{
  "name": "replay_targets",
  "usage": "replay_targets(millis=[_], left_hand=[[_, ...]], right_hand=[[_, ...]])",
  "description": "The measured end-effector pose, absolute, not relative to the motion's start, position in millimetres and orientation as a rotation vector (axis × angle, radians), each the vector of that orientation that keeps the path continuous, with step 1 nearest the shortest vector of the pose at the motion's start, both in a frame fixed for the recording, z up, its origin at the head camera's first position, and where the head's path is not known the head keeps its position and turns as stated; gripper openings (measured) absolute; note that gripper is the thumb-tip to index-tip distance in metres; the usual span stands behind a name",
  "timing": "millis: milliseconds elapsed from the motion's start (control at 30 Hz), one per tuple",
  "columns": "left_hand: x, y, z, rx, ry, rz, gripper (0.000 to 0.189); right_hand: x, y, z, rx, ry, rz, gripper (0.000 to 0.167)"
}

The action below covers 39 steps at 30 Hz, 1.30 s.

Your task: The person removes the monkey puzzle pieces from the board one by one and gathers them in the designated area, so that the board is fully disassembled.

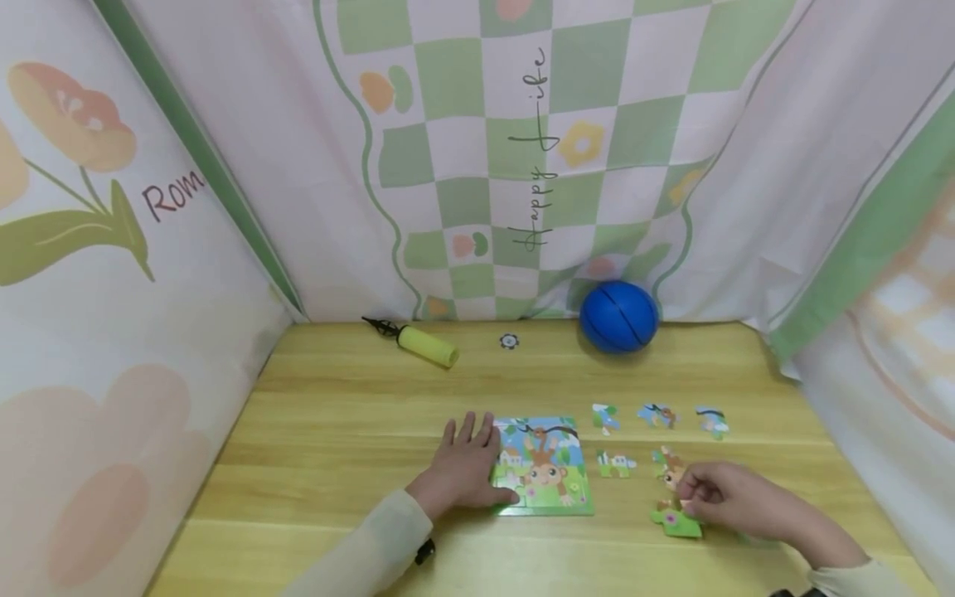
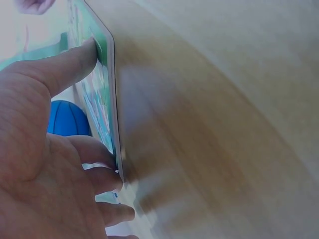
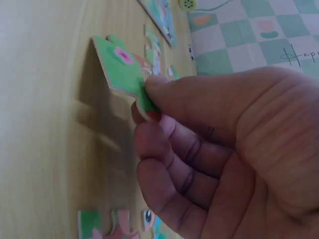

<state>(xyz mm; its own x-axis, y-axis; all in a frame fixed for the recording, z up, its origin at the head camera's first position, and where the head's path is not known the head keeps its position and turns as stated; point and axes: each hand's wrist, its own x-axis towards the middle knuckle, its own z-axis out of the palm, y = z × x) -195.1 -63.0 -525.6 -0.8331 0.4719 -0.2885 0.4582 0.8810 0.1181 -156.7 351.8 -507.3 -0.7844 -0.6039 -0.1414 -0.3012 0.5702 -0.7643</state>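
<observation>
My left hand (image 1: 466, 471) lies with its fingers spread at the left side of a square monkey jigsaw puzzle (image 1: 548, 456). In the left wrist view the thumb (image 2: 75, 62) rests on the puzzle's face, near its edge, and the other fingers reach along its side. My right hand (image 1: 734, 500) pinches a green puzzle piece with a pink flower (image 3: 117, 62) between thumb and fingertips. It is tilted, one side raised over the table. Just behind it lies a monkey-face piece (image 1: 670, 468), partly covered by the hand.
Several loose puzzle pieces (image 1: 614, 464) lie between the puzzle and my right hand and behind them. Farther back are a blue ball (image 1: 619, 317), a small flower-shaped item (image 1: 509, 341) and a yellow hand pump (image 1: 428, 346). Patterned curtains (image 1: 515, 157) enclose the wooden table (image 1: 336, 464).
</observation>
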Motion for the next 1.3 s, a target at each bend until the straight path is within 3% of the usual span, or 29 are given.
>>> replay_targets(millis=[300, 533, 867, 1300], left_hand=[[-194, -64, -522, 0.693, 2.735, 0.076, 0.108], [-193, -64, -522, 0.697, 2.732, 0.120, 0.109], [-192, -71, -527, 0.743, 2.729, 0.199, 0.106], [-195, -84, -530, 0.774, 2.716, 0.173, 0.120]], right_hand=[[-154, 357, -513, -0.681, 2.521, -0.984, 0.008], [-163, 342, -493, -0.566, 2.656, -0.851, 0.016], [-194, 267, -482, -0.801, 2.546, -0.976, 0.018], [-207, 175, -512, -1.071, 2.447, -0.948, 0.025]])
